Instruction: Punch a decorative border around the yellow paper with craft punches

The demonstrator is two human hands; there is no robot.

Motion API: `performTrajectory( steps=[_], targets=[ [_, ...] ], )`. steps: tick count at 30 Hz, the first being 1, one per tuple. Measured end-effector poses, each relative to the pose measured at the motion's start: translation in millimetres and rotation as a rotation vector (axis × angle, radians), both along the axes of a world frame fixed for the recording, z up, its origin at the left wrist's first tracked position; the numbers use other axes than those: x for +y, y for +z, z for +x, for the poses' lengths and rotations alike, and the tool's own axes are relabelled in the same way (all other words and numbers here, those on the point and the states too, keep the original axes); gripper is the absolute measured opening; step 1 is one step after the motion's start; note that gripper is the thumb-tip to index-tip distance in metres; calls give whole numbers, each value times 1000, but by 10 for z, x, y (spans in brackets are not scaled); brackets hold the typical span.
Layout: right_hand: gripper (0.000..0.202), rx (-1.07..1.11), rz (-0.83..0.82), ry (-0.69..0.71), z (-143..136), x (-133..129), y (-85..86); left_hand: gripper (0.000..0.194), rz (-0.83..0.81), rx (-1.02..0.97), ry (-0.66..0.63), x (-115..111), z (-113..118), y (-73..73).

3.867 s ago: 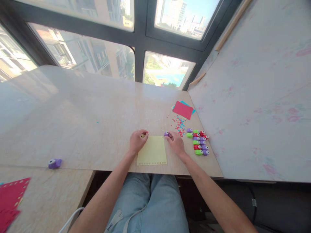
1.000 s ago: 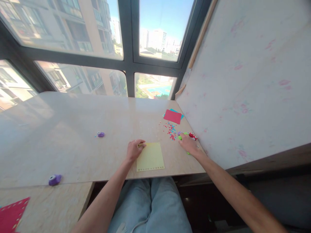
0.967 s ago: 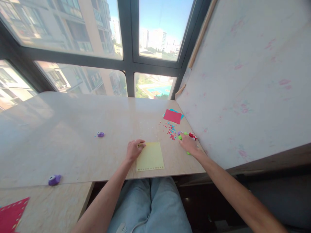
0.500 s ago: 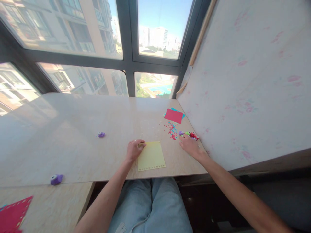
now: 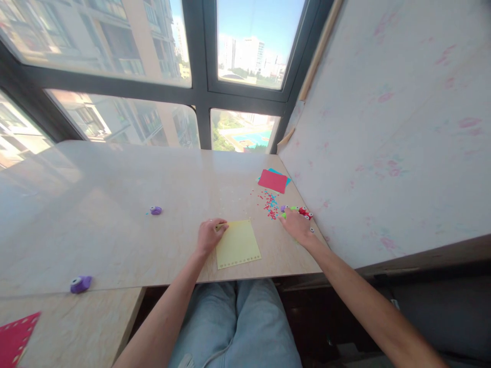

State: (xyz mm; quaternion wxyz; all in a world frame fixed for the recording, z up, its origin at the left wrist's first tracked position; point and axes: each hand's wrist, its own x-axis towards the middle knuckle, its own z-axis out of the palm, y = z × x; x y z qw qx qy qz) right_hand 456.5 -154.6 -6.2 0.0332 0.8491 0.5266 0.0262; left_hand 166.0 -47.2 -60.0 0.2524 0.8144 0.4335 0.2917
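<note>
A sheet of yellow paper (image 5: pixel 238 245) lies near the table's front edge, with small punched shapes along its near edge. My left hand (image 5: pixel 210 236) is closed on its upper left corner, thumb and fingers pinching it. To the right, my right hand (image 5: pixel 296 226) is over a cluster of small craft punches with eye-like dots, among them a purple punch (image 5: pixel 284 208) and a red punch (image 5: pixel 306 212). The fingers of this hand curl at a green punch (image 5: pixel 284 215), which is mostly hidden by them.
Red and blue paper confetti (image 5: pixel 271 205) lies left of the punches. Behind it is a red card (image 5: pixel 272 181) over a blue one. Two purple punches (image 5: pixel 156 210) stand apart on the left. A punched red sheet (image 5: pixel 17 335) lies at lower left. A wall (image 5: pixel 383 153) bounds the right side.
The view has shifted slightly, moving things a little left in the picture. My right hand has moved slightly among the punches; my left hand stays on the paper corner.
</note>
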Motion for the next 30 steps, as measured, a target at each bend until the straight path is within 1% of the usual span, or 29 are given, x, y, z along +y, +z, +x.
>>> performTrajectory(
  steps=[3,8,11,15,18,23,27,30],
  targets=[
    [37,17,10,44,6,-33,-15,12,-3,-14,1,-4,1,3],
    [34,67,-3,166,-13,-71,-16,12,-7,-21,-3,-7,3,-2],
    [37,148,19,236,-5,-64,-30,12,-7,-21,2,-8,3,-5],
    [41,286,98,349,38,-44,-101,12,-9,-19,4,-14,2,-2],
    [41,368,144,361,60,-33,-157,12,-6,-20,7,-19,0,1],
    [34,463,185,349,39,-12,-192,11,-24,-54,10,-18,1,-6],
    [32,577,273,365,-36,3,-225,12,-71,-130,34,-17,0,-23],
    [31,634,300,398,-123,28,-275,13,-103,-164,50,-17,-4,-34]
  ],
)
